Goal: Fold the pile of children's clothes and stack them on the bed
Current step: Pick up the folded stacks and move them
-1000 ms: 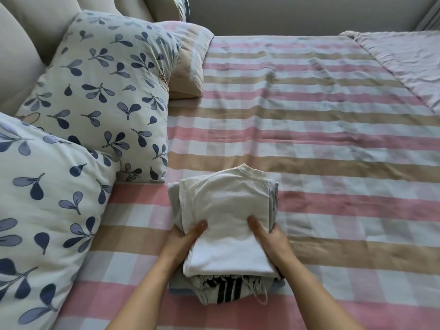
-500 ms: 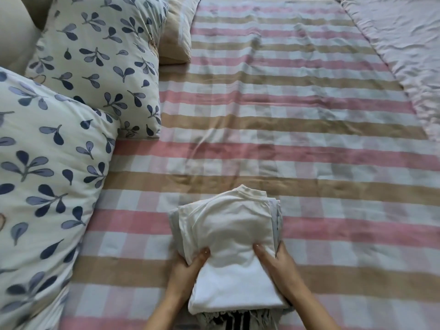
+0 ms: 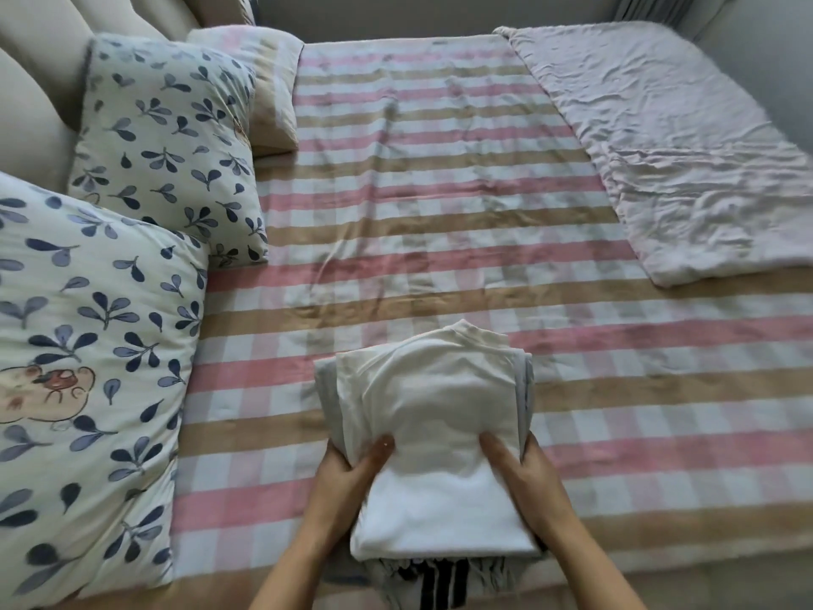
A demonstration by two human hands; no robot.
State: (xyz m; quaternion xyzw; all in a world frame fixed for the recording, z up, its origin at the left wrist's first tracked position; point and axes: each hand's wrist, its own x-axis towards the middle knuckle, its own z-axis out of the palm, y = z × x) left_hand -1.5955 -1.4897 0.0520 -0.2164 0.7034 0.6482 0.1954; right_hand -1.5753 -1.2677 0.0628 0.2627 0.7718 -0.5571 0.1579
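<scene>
A stack of folded clothes (image 3: 433, 416) is held over the near part of the bed (image 3: 440, 213), a white folded shirt on top. A garment with black stripes (image 3: 440, 581) peeks out at the bottom of the stack. My left hand (image 3: 347, 475) grips the stack's left side, thumb on top of the white shirt. My right hand (image 3: 523, 477) grips the right side the same way, fingers hidden under the pile. Whether the stack rests on the bed or hangs just above it is unclear.
Two leaf-print pillows (image 3: 162, 138) (image 3: 83, 367) lie along the left, with a striped pillow (image 3: 264, 90) behind them. A crumpled pale blanket (image 3: 668, 143) covers the bed's right side. The pink and tan checked sheet stretches across the middle.
The view has tilted and pulled back, so more of the bed and the blanket show. Both hands keep the same hold on the stack, which stays close in front of me.
</scene>
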